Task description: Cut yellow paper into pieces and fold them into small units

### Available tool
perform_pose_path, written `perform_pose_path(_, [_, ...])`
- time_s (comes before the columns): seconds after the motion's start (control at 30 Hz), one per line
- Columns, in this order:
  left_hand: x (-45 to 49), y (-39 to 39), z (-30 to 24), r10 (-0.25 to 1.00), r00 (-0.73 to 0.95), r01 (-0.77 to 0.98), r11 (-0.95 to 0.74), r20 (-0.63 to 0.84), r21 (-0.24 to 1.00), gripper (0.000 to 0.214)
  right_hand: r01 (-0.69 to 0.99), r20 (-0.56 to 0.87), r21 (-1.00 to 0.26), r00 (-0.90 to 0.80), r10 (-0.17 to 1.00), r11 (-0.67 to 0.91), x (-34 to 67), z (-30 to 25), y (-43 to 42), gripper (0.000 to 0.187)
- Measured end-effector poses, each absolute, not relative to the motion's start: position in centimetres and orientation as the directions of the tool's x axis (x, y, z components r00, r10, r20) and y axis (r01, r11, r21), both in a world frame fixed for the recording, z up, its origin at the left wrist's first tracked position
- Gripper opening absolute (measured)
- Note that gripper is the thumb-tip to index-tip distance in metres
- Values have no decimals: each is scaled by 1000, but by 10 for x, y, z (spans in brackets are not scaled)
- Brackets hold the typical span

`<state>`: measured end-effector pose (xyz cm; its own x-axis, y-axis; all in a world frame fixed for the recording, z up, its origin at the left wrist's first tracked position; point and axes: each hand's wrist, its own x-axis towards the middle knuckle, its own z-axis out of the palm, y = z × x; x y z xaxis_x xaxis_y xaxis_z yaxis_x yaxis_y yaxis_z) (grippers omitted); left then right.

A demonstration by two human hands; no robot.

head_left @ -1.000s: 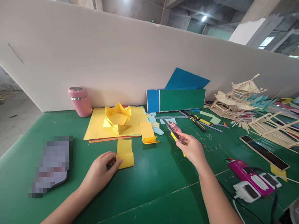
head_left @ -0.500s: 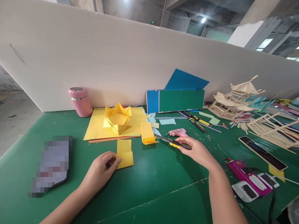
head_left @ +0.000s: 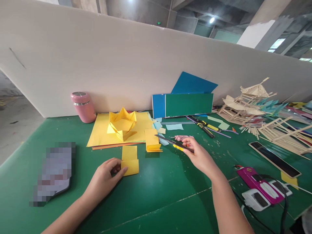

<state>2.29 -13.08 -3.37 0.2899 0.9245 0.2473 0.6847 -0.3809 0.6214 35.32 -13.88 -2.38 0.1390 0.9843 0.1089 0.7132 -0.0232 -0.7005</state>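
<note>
My left hand [head_left: 109, 174] rests at the left edge of a small yellow paper piece [head_left: 131, 167], thumb on top and fingers curled at its side. Another yellow paper [head_left: 129, 152] lies just behind that piece, meeting or overlapping it. In my right hand [head_left: 196, 151] is a utility knife [head_left: 179, 147], black and yellow, its long blade out and pointing left. The blade's tip is over or beside a folded yellow paper strip [head_left: 151, 138]. A pink glue gun [head_left: 179, 137] lies behind the knife, partly hidden by my fingers.
A yellow folded paper star bowl [head_left: 122, 123] sits on yellow sheets [head_left: 97, 133]. At the back left stands a pink flask [head_left: 83, 107]; a blurred-out dark object [head_left: 57, 169] lies nearer. Rightward are stick models [head_left: 243, 107], a black panel [head_left: 274, 159] and a magenta power strip [head_left: 259, 187] with cables.
My right hand has moved slightly left and up with the knife, bringing the blade tip to the folded yellow strip. The strip has turned slightly. My left hand stays put.
</note>
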Motion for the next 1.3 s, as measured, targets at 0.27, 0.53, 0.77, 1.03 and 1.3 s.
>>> perform_pose_path(0.27, [22, -132, -37, 938, 251, 696, -347, 240, 629, 24, 520, 187, -834, -49, 981, 185, 349, -11, -149, 38])
perform_pose_path(0.53, [21, -132, -39, 963, 203, 703, -271, 180, 658, 27, 675, -91, -710, -370, 924, 200, 314, -8, -154, 35])
perform_pose_path(0.77, [21, -134, -38, 938, 274, 714, -347, 213, 608, 20, 787, -159, -588, -342, 926, 190, 305, -11, -152, 37])
perform_pose_path(1.03, [19, -134, -40, 880, 404, 689, -472, 249, 551, 21, 804, -97, -541, -350, 932, 246, 302, -13, -152, 39])
perform_pose_path(1.3, [17, -135, -47, 809, 430, 744, -569, 402, 350, 15, 729, 352, -431, -406, 843, 532, 281, -24, -154, 18])
